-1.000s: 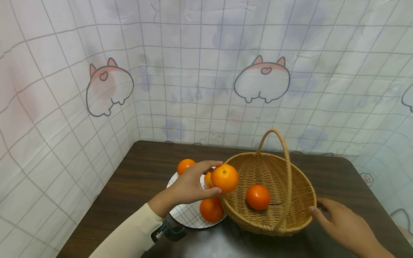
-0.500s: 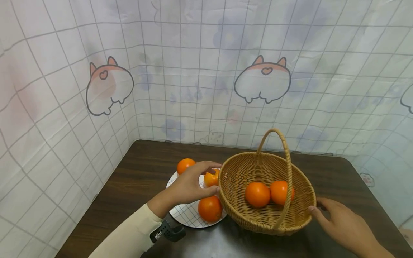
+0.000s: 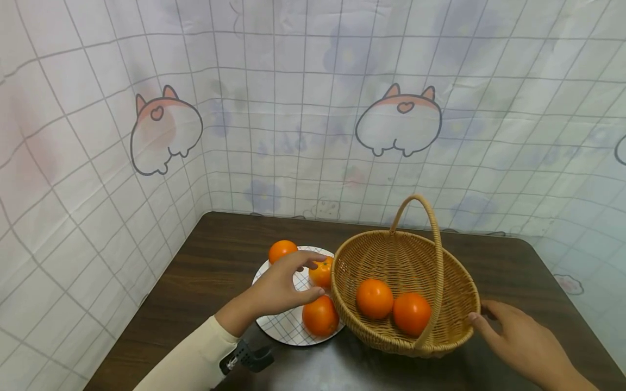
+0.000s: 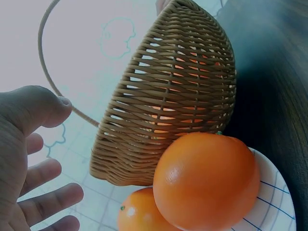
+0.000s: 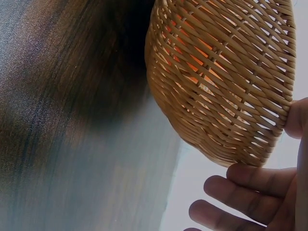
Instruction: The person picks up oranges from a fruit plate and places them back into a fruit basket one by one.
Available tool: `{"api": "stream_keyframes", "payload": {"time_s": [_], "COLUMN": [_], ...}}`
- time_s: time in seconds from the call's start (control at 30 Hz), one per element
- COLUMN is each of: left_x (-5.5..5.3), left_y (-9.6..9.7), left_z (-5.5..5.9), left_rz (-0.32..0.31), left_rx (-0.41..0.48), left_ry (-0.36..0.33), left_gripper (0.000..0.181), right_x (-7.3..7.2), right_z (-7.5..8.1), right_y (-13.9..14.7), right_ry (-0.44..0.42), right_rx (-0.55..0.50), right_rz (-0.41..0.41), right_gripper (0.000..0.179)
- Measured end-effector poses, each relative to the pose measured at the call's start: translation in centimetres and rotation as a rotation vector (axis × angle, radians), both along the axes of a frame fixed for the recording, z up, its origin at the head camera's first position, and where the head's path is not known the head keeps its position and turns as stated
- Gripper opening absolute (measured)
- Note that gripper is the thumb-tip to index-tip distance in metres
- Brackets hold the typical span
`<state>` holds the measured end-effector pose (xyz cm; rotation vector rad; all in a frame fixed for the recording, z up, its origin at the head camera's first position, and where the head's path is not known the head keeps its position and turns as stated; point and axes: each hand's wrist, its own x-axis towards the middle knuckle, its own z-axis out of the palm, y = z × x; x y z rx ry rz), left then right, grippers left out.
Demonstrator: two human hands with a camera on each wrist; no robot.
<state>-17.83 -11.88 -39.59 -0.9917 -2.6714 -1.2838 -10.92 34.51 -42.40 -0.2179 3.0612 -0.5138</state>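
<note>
My left hand hovers over the plate, thumb and fingers spread apart with nothing between them. Three oranges lie on this white, grid-patterned plate: one at the front, one beside the basket and one at the back left. Two more, a left orange and a right orange, rest side by side in the wicker basket. At its right rim, my right hand pinches the edge, thumb on top and fingers outside. The right wrist view shows the thumb against the rim.
The basket's tall arched handle rises over its right half. Dark wood table stretches around the plate and basket. A patterned curtain hangs along the back and both sides. A black watch is on the left wrist.
My left hand has let go of an orange, which dropped into the basket beside the other. Both oranges have since shifted inside. The left hand has drawn back leftward; the right hand keeps its place.
</note>
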Motion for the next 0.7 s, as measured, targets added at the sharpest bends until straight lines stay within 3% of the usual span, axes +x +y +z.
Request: {"api": "stream_keyframes", "payload": {"time_s": [0.4, 0.7], "left_x": [0.8, 1.4], "left_y": [-1.3, -1.7], "left_z": [-1.2, -2.3], "left_rz": [0.029, 0.033], "left_rx": [0.01, 0.0], "left_ry": [-0.022, -0.054], "left_gripper": [0.055, 0.055], "right_x": [0.2, 0.0], "right_z": [-0.1, -0.1], "right_y": [-0.1, -0.1], "right_ry": [0.011, -0.028], "right_rx": [-0.003, 0.01], "right_rz": [-0.007, -0.022], "right_gripper": [0.07, 0.076]}}
